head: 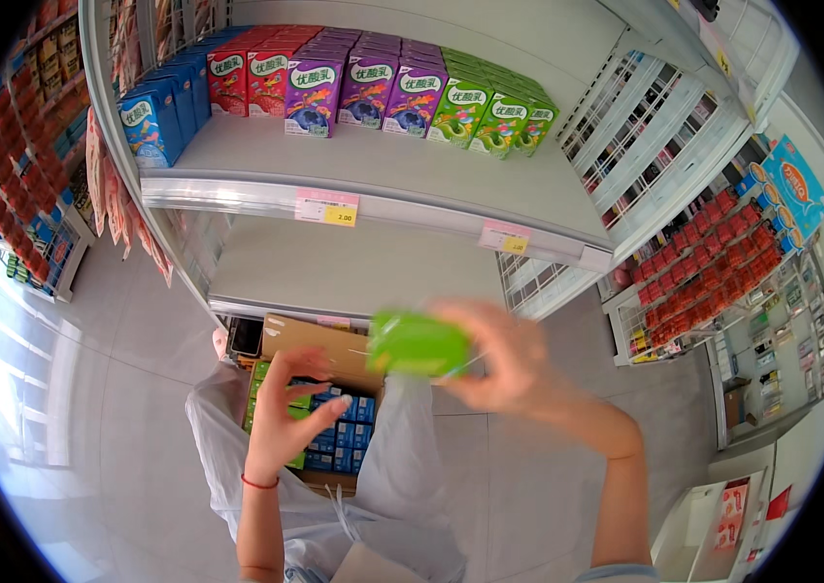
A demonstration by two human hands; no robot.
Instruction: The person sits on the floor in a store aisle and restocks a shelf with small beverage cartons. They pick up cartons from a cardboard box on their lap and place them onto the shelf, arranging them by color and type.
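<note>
My right hand [503, 357] grips a green drink carton [415, 342], blurred by motion, in front of the lower shelf. Fingers apart and holding nothing, my left hand [291, 408] hovers over an opened cardboard box [324, 346] on the floor between my legs. Inside the box, blue drink cartons [342, 437] fill the right side, and green ones show at the left, partly hidden by my left hand. On the upper shelf [382, 160] stand rows of cartons: blue cartons [149, 127] at the left, then red cartons [228, 80], purple cartons [313, 95] and green cartons [463, 109].
Price tags [326, 207] hang along the upper shelf's front rail. Below it lies a lower shelf [339, 262]. Hanging red packets [710, 270] and a wire rack are at the right. Pink packets [117, 189] hang beside the left shelf post. Grey floor tiles [543, 466] surround me.
</note>
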